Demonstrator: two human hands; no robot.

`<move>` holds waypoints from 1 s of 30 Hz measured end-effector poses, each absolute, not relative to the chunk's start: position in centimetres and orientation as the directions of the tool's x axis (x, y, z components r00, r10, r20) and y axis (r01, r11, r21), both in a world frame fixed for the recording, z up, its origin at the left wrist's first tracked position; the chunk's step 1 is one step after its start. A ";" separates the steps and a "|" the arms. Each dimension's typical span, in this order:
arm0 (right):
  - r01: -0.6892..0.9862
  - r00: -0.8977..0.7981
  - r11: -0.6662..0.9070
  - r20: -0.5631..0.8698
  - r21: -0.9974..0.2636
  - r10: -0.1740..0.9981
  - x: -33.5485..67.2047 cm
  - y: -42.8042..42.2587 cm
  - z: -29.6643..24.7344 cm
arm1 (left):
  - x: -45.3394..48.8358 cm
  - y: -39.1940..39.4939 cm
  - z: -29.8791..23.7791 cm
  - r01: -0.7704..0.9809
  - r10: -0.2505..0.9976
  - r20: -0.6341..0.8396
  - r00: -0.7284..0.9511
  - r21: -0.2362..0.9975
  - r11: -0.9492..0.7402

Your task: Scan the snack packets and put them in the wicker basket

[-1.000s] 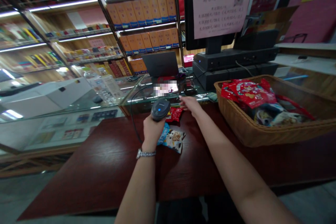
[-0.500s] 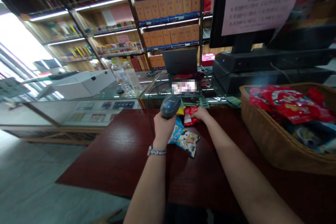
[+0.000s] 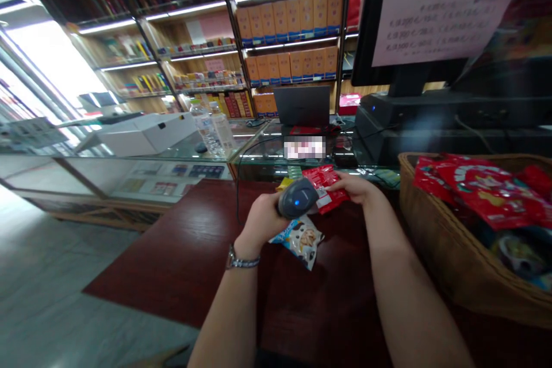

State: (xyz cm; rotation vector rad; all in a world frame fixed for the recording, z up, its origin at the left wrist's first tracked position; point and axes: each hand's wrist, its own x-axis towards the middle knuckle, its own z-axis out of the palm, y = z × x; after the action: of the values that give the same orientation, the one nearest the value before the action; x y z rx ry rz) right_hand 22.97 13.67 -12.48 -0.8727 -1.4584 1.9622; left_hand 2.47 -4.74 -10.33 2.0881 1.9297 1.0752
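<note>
My left hand is shut around a dark handheld barcode scanner, whose blue-lit head points toward my right hand. My right hand pinches a red snack packet just in front of the scanner, with the two close together or touching. Below them, a blue and white snack packet lies on the dark red wooden counter. A yellow packet sits behind the scanner, mostly hidden.
A wicker basket full of red and mixed packets stands at the right. A black cable runs from the scanner area. Behind are a glass display case, laptop, black till with monitor, water bottles and stocked shelves.
My right hand has lifted the red packet off the counter and brought it to the scanner. My left hand has tilted the scanner toward it. The view has shifted slightly.
</note>
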 end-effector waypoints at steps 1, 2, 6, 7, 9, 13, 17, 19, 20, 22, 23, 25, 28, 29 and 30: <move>-0.109 -0.632 -0.265 -0.139 -0.958 0.763 23.3 13.7 -12.1 | 2.6 -4.7 -10.4 0.851 0.911 0.411 -0.036 0.491 -0.188; -0.154 -0.604 -0.249 -0.108 -0.956 0.789 23.6 13.8 -11.9 | 2.8 -4.6 -10.5 0.867 0.914 0.404 -0.025 0.464 -0.181; -0.238 -0.510 -0.174 -0.030 -0.956 0.859 24.5 14.1 -11.5 | 3.8 -4.2 -11.0 0.904 0.912 0.410 -0.015 0.396 -0.163; -0.253 -0.497 -0.159 -0.013 -0.954 0.868 24.6 14.2 -11.5 | 4.2 -4.1 -11.1 0.908 0.910 0.415 -0.013 0.387 -0.163; -0.282 -0.488 -0.140 0.016 -0.949 0.873 24.7 14.4 -11.8 | 4.8 -3.9 -11.4 0.913 0.907 0.420 -0.009 0.373 -0.164; -0.338 -0.494 -0.140 0.049 -0.931 0.868 24.9 14.6 -12.2 | 5.6 -3.6 -12.0 0.918 0.921 0.388 0.017 0.359 -0.169; -0.365 -0.493 -0.140 0.063 -0.920 0.868 25.1 14.5 -12.0 | 6.0 -3.4 -12.4 0.925 0.927 0.375 -0.001 0.353 -0.142; -0.368 -0.501 -0.140 0.069 -0.919 0.863 25.1 14.4 -11.9 | 6.1 -3.4 -12.5 0.927 0.924 0.383 -0.020 0.353 -0.126; -0.371 -0.506 -0.138 0.075 -0.918 0.859 25.1 14.4 -11.8 | 6.1 -3.4 -12.5 0.929 0.922 0.387 -0.029 0.351 -0.118; -0.375 -0.521 -0.135 0.088 -0.917 0.849 25.0 14.3 -11.9 | 6.3 -3.4 -12.5 0.933 0.919 0.393 -0.037 0.342 -0.108; -0.375 -0.530 -0.135 0.093 -0.917 0.843 24.9 14.3 -11.9 | 6.3 -3.4 -12.5 0.934 0.918 0.395 -0.035 0.340 -0.111; -0.373 -0.547 -0.139 0.097 -0.917 0.831 24.7 14.3 -12.0 | 6.5 -3.3 -12.5 0.930 0.917 0.397 -0.031 0.349 -0.120; -0.370 -0.549 -0.144 0.091 -0.918 0.831 24.6 14.3 -12.2 | 6.5 -3.3 -12.7 0.919 0.912 0.407 -0.046 0.375 -0.121; -0.370 -0.544 -0.143 0.089 -0.918 0.834 24.6 14.3 -12.2 | 6.5 -3.3 -12.7 0.915 0.908 0.415 -0.055 0.385 -0.121; -0.371 -0.539 -0.142 0.088 -0.918 0.838 24.6 14.4 -12.2 | 6.5 -3.2 -12.8 0.909 0.903 0.424 -0.062 0.397 -0.124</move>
State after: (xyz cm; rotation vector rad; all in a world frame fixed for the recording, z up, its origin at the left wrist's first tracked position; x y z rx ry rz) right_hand 24.60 14.37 -12.25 -0.5824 -1.2588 1.8026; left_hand 6.48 -3.23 -12.81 2.1585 2.0853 0.9611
